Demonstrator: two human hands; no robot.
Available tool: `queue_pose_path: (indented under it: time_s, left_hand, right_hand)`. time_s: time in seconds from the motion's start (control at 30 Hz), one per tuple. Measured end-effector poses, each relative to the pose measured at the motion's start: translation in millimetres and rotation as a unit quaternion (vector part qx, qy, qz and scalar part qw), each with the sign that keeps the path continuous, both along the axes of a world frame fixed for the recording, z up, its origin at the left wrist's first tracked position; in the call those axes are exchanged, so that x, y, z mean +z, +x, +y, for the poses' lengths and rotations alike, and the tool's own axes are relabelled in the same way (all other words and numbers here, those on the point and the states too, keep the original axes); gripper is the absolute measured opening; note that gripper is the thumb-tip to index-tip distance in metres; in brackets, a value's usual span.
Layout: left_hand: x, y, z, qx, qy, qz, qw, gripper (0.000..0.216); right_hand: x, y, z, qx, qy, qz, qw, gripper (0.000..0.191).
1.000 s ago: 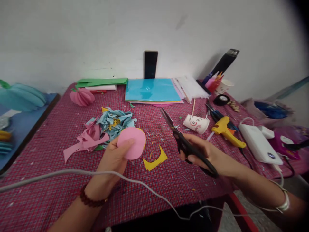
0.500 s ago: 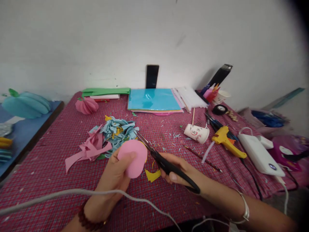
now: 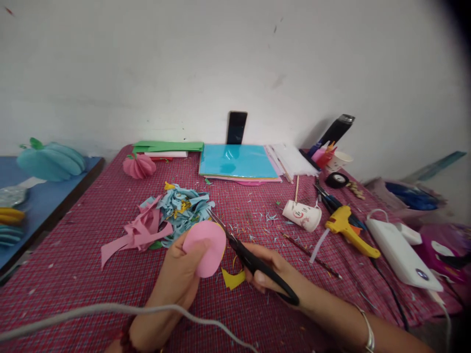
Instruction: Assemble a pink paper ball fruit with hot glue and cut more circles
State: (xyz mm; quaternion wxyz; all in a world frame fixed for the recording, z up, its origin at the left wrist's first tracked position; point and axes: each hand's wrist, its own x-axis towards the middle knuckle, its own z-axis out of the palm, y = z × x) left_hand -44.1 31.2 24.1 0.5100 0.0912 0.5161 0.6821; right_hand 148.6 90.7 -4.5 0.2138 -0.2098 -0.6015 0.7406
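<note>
Between the thumb and fingers of my left hand [image 3: 180,269] is a rounded pink paper piece [image 3: 211,245], with a thin yellow edge showing behind its upper rim. My right hand [image 3: 272,269] grips black-handled scissors [image 3: 253,257]. Their blades lie along the upper right edge of the paper; whether they are cutting into it I cannot tell. Below the blades lies a yellow paper scrap [image 3: 233,279]. A heap of blue paper scraps [image 3: 184,208] and pink paper strips [image 3: 143,228] sits just beyond my left hand.
Blue sheets [image 3: 237,161], a propped phone [image 3: 236,127] and a pink paper pumpkin [image 3: 139,165] are at the back. To the right lie a tipped paper cup [image 3: 302,214], a yellow glue gun [image 3: 351,231] and a white power bank [image 3: 403,252]. A pale cable [image 3: 147,310] crosses the front.
The whole view has shifted, so things on the table appear lower. My hands, the pink paper and the scissors keep nearly the same arrangement, with the blades slightly higher along the paper's edge.
</note>
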Motion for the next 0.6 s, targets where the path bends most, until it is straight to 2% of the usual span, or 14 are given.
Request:
queue_pose_path:
  time_s: [0.4, 0.6]
  left_hand:
    - [-0.2, 2.2, 0.4, -0.018, 0.003, -0.003, 1.000, 0.031]
    - [-4.0, -0.4, -0.4, -0.019, 0.001, 0.010, 1.000, 0.031]
  right_hand:
    - [-2.3, 0.6, 1.5, -0.024, 0.023, -0.010, 0.999, 0.060]
    - [-5.8, 4.3, 2.4, -0.018, 0.016, -0.009, 1.000, 0.063]
